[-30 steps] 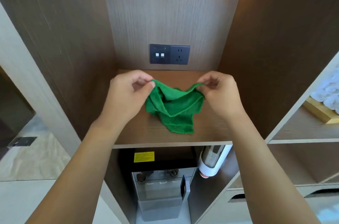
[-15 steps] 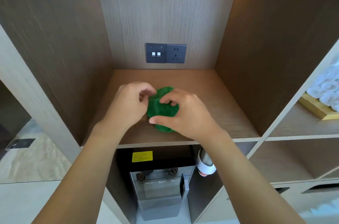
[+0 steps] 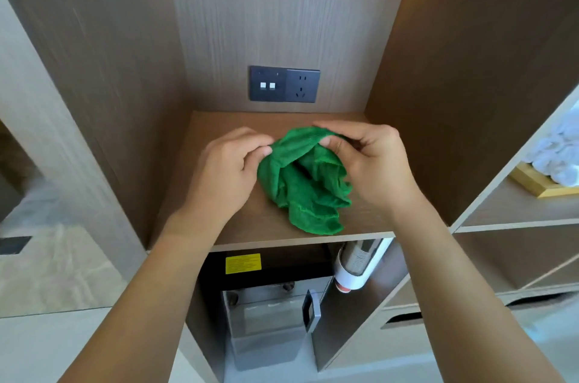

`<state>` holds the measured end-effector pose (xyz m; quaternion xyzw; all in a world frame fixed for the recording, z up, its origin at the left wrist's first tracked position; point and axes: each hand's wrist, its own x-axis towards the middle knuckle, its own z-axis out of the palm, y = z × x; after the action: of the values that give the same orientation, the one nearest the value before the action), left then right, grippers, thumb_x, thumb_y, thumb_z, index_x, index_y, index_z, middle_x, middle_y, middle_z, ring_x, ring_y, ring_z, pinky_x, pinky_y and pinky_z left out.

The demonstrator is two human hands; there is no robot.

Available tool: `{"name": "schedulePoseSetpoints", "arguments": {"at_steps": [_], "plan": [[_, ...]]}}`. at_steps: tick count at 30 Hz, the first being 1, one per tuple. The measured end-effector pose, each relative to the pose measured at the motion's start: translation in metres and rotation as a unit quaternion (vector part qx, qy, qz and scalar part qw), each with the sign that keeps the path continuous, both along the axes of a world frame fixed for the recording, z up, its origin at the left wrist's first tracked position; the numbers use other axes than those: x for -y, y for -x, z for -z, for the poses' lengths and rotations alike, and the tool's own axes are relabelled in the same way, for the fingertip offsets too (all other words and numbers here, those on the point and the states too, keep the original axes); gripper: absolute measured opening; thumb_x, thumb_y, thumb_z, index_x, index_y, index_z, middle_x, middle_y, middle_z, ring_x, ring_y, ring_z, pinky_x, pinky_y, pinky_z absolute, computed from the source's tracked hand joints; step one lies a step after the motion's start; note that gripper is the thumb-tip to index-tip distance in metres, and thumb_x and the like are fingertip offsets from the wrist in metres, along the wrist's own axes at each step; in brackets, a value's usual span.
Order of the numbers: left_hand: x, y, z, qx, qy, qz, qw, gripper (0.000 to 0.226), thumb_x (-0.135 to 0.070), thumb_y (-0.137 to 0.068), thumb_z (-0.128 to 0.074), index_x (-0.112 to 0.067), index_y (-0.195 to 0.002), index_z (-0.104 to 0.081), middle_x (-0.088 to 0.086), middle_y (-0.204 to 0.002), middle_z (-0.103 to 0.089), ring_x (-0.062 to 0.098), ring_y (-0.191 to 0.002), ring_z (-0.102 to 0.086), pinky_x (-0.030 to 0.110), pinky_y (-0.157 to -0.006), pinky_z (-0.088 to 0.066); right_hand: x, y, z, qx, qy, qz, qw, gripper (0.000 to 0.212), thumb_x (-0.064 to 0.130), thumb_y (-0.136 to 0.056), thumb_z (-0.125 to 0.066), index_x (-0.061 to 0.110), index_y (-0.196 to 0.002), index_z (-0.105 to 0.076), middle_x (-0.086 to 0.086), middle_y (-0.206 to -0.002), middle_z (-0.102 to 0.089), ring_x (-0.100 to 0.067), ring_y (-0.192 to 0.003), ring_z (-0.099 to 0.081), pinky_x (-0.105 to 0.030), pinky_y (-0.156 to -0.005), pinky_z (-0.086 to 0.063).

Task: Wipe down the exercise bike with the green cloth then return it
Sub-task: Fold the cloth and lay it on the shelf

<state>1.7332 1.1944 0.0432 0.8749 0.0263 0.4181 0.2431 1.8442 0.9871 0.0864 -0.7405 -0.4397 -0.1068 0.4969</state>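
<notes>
The green cloth hangs crumpled over a brown wooden shelf inside a cabinet niche, its lower folds lying on the shelf near the front edge. My left hand pinches the cloth's upper left edge between thumb and fingers. My right hand pinches the top edge at the right, fingers curled over it. The exercise bike is not in view.
A dark socket and switch plate sits on the niche's back wall. Below the shelf stand a water dispenser and a cup holder. To the right, a side shelf holds rolled white towels on a gold tray.
A second ago both hands held the cloth spread by two corners, then bunched it together. Now the hands have parted a little and the cloth hangs looser between them.
</notes>
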Motion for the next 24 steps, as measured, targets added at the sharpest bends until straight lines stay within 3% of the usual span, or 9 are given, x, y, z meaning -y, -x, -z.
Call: {"name": "schedulePoseSetpoints", "arguments": {"at_steps": [5, 7, 9, 11, 13, 15, 17, 21, 24], "plan": [[0.0, 0.01, -0.034, 0.1, -0.019, -0.007, 0.995, 0.018, -0.017, -0.103, -0.065, -0.014, -0.113, -0.08, -0.004, -0.101, -0.076, 0.014, -0.092, -0.071, 0.037, -0.084, -0.058, 0.013, -0.009, -0.019, 0.039, -0.005, -0.009, 0.999, 0.022, 0.018, -0.104, -0.067, 0.018, -0.123, -0.08, 0.019, -0.106, -0.079, 0.0, -0.101, -0.075, -0.016, -0.083, -0.058], [0.0, 0.005, -0.048, 0.102, -0.039, -0.012, 0.994, 0.017, -0.018, -0.103, -0.065, -0.017, -0.11, -0.081, -0.005, -0.098, -0.076, 0.015, -0.09, -0.071, 0.037, -0.084, -0.057, 0.013, -0.023, -0.025, 0.057, 0.004, 0.0, 0.998, 0.02, 0.019, -0.105, -0.066, 0.02, -0.118, -0.081, 0.018, -0.101, -0.079, 0.002, -0.097, -0.074, -0.016, -0.08, -0.056], [0.002, -0.01, -0.056, 0.045, -0.045, -0.027, 0.998, 0.017, -0.013, -0.1, -0.067, -0.017, -0.108, -0.082, -0.004, -0.099, -0.076, 0.017, -0.091, -0.071, 0.039, -0.087, -0.057, 0.011, -0.043, -0.025, 0.071, 0.019, 0.041, 0.996, 0.02, 0.018, -0.104, -0.066, 0.019, -0.115, -0.082, 0.015, -0.098, -0.079, 0.001, -0.093, -0.074, -0.02, -0.077, -0.057], [0.005, -0.029, -0.054, -0.035, -0.05, -0.063, 0.996, 0.02, -0.004, -0.097, -0.068, -0.014, -0.106, -0.082, 0.0, -0.104, -0.075, 0.022, -0.095, -0.071, 0.041, -0.091, -0.056, 0.007, -0.068, -0.018, 0.072, 0.043, 0.112, 0.99, 0.02, 0.013, -0.103, -0.065, 0.014, -0.115, -0.081, 0.002, -0.1, -0.08, -0.013, -0.094, -0.075, -0.029, -0.082, -0.06], [0.008, -0.04, -0.048, -0.064, -0.045, -0.087, 0.993, 0.021, 0.0, -0.096, -0.068, -0.014, -0.104, -0.081, 0.001, -0.107, -0.073, 0.023, -0.096, -0.07, 0.04, -0.092, -0.055, 0.003, -0.091, -0.01, 0.046, 0.116, 0.177, 0.976, 0.028, 0.01, -0.101, -0.064, 0.011, -0.127, -0.075, -0.012, -0.115, -0.078, -0.031, -0.109, -0.072, -0.038, -0.096, -0.059], [0.017, -0.045, -0.042, -0.048, -0.017, -0.072, 0.996, 0.015, -0.008, -0.094, -0.073, -0.018, -0.102, -0.081, -0.005, -0.102, -0.072, 0.018, -0.092, -0.068, 0.041, -0.089, -0.057, 0.004, -0.106, -0.002, 0.016, 0.192, 0.194, 0.962, 0.045, 0.011, -0.099, -0.067, 0.013, -0.144, -0.063, -0.015, -0.131, -0.071, -0.036, -0.123, -0.065, -0.04, -0.105, -0.053], [0.025, -0.045, -0.034, -0.083, -0.001, -0.044, 0.996, 0.011, -0.023, -0.091, -0.079, -0.026, -0.102, -0.08, -0.01, -0.101, -0.071, 0.015, -0.093, -0.067, 0.042, -0.089, -0.057, 0.006, -0.111, 0.008, 0.024, 0.211, 0.174, 0.962, 0.045, 0.012, -0.095, -0.071, 0.016, -0.14, -0.066, -0.011, -0.13, -0.07, -0.032, -0.121, -0.066, -0.039, -0.103, -0.053], [0.033, -0.053, -0.011, -0.239, -0.005, -0.055, 0.97, 0.029, -0.043, -0.085, -0.084, -0.036, -0.112, -0.077, -0.008, -0.114, -0.07, 0.021, -0.114, -0.066, 0.042, -0.098, -0.053, 0.013, -0.112, 0.023, -0.03, 0.248, 0.091, 0.964, 0.019, 0.026, -0.084, -0.087, 0.03, -0.102, -0.081, 0.009, -0.101, -0.077, -0.012, -0.094, -0.07, -0.034, -0.093, -0.059], [0.036, -0.061, 0.0, -0.289, 0.0, -0.063, 0.955, 0.038, -0.044, -0.089, -0.081, -0.038, -0.125, -0.072, -0.005, -0.129, -0.069, 0.021, -0.124, -0.061, 0.036, -0.098, -0.049, 0.009, -0.101, 0.043, -0.068, 0.306, 0.008, 0.95, 0.036, 0.044, -0.081, -0.089, 0.028, -0.112, -0.079, 0.01, -0.112, -0.072, -0.002, -0.094, -0.062, -0.027, -0.09, -0.051]]}}
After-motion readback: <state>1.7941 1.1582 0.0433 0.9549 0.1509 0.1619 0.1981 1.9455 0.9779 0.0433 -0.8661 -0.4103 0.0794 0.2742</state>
